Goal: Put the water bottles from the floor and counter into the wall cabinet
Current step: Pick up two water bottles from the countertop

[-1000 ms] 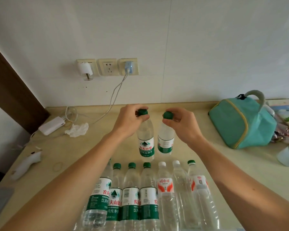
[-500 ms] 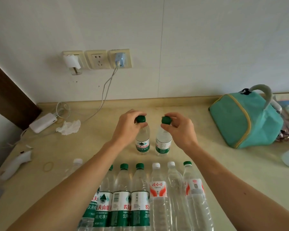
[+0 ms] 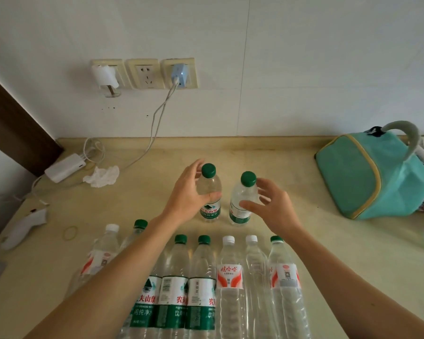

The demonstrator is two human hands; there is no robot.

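Two small green-capped water bottles stand upright side by side on the beige counter [image 3: 279, 152]. My left hand [image 3: 187, 195] grips the left small bottle [image 3: 209, 212] around its shoulder, thumb across the front, just below the cap. My right hand [image 3: 271, 206] is spread beside the right small bottle [image 3: 240, 214]; its thumb touches the body and the fingers stay loose near the cap. Closer to me, a row of several larger bottles [image 3: 229, 277] with green or white caps stands on the counter. My forearms reach over that row. No cabinet is visible.
A teal bag [image 3: 367, 177] sits at the right. At the left lie a white power adapter [image 3: 64, 167] with cable, a crumpled tissue [image 3: 102, 176], a white handheld device [image 3: 22, 231] and a rubber band [image 3: 70, 233]. Wall sockets [image 3: 145, 73] are behind.
Both hands came off the caps and slid down the two small bottles, which now stand on the counter. My right hand's fingers have opened. The view has tilted down slightly.
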